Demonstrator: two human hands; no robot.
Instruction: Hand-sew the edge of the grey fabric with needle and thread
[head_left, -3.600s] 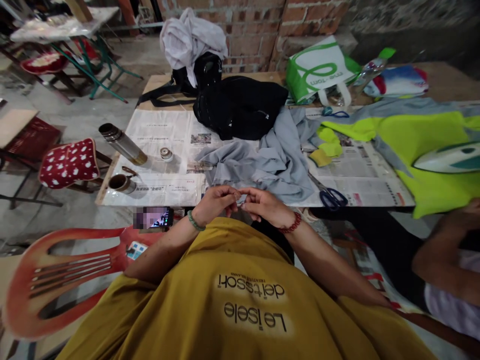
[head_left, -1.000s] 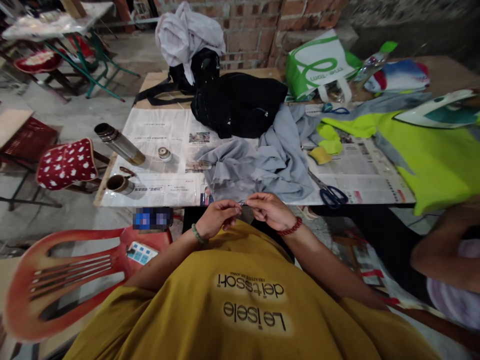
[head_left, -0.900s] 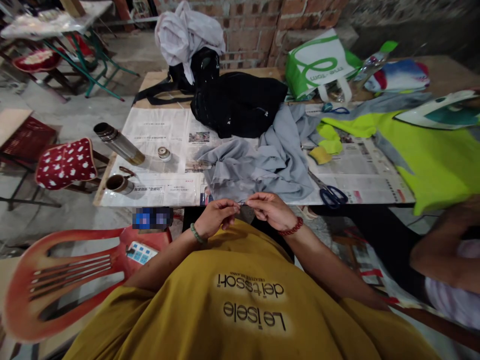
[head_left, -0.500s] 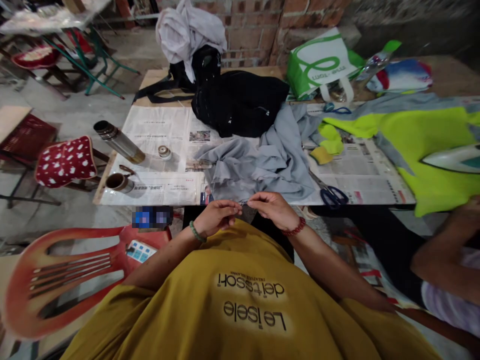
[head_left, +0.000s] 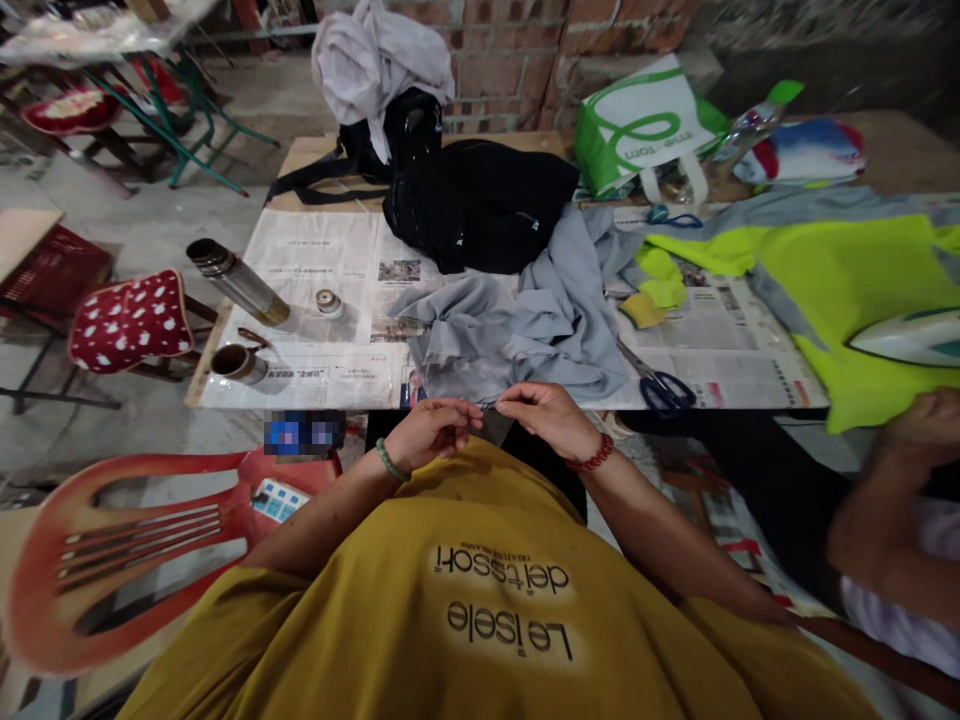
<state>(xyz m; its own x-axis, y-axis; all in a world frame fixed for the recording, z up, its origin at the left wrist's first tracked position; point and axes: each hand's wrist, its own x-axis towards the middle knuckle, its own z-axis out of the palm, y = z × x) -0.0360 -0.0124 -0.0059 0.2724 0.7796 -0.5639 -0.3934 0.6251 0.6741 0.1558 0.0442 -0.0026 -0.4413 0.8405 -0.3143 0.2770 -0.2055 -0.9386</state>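
At the near edge of the table [head_left: 315, 152], the left hand [head_left: 429, 432] and right hand [head_left: 546, 418] meet fingertip to fingertip, pinching something too small to make out, just below the grey cloth [head_left: 525, 325]. Far left on the newspaper, a steel flask [head_left: 234, 282] lies tilted, its cup [head_left: 238, 364] on its side nearby; I cannot tell what either holds. Blue-handled scissors [head_left: 660, 390] rest right of the cloth. Farther back stands a green-and-white bag [head_left: 641, 130], contents hidden.

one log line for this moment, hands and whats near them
left hand: pinched, item too small to tell | right hand: pinched, fingertips meeting left | nearest: grey cloth | scissors untouched
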